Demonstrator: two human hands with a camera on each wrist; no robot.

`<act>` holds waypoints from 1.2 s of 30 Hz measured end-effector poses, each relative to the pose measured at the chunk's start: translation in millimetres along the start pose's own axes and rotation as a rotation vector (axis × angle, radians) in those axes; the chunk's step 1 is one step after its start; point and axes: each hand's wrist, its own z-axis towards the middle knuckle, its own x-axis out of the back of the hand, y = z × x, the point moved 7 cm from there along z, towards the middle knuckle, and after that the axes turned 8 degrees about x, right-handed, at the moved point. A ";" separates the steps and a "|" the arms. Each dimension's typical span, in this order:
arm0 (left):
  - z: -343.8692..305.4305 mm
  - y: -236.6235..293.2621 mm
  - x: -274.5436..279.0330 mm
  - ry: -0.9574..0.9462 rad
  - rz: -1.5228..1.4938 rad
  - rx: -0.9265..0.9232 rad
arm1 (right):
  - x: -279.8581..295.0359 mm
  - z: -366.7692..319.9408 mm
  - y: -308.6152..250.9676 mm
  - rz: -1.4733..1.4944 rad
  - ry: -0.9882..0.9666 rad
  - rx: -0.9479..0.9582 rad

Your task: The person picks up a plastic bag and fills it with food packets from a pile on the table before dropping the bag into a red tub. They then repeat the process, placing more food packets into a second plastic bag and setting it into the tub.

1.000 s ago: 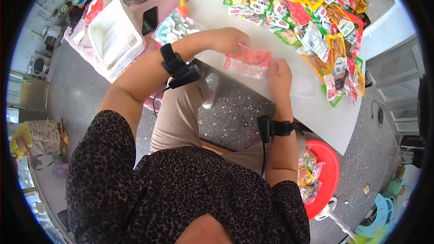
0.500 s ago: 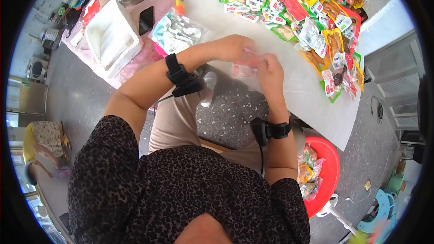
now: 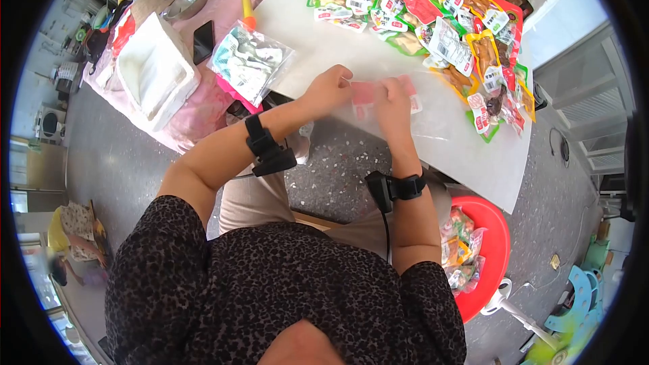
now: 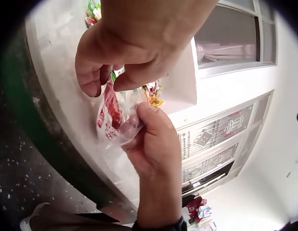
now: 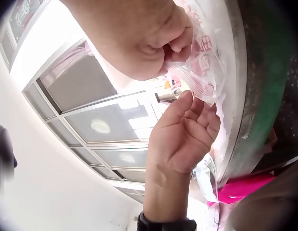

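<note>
A clear plastic bag with red and white print point(image 3: 363, 93) is stretched between the two hands above the near edge of the white table point(image 3: 466, 162). My left hand point(image 3: 328, 90) pinches its left edge between thumb and fingers, as the right wrist view also shows. My right hand point(image 3: 394, 109) grips the bag farther right, covering part of the print. In the left wrist view the bag point(image 4: 112, 113) looks crumpled, with something reddish inside.
A heap of sealed snack packets point(image 3: 433, 20) covers the table's far right. To the left, a pink cloth point(image 3: 203, 105) carries a white foam box point(image 3: 157, 71), a phone point(image 3: 203, 42) and a metal bowl point(image 3: 186, 3). A red basin point(image 3: 497, 243) with packets stands on the floor.
The hands came close together over the bag, then drew a little apart, the left hand moving left. The bag's print went from spread flat to partly covered by the right hand.
</note>
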 end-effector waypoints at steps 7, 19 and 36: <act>-0.2 44.7 -15.5 0.249 0.445 -0.445 | -7.8 2.2 -4.1 -0.008 -0.043 -0.013; 9.9 50.3 -25.2 -0.134 0.377 -0.317 | 5.2 5.0 16.7 0.102 0.022 -0.125; -218.5 263.5 13.1 -0.490 -0.421 -1.425 | -2.8 -3.8 40.9 0.037 0.031 -0.054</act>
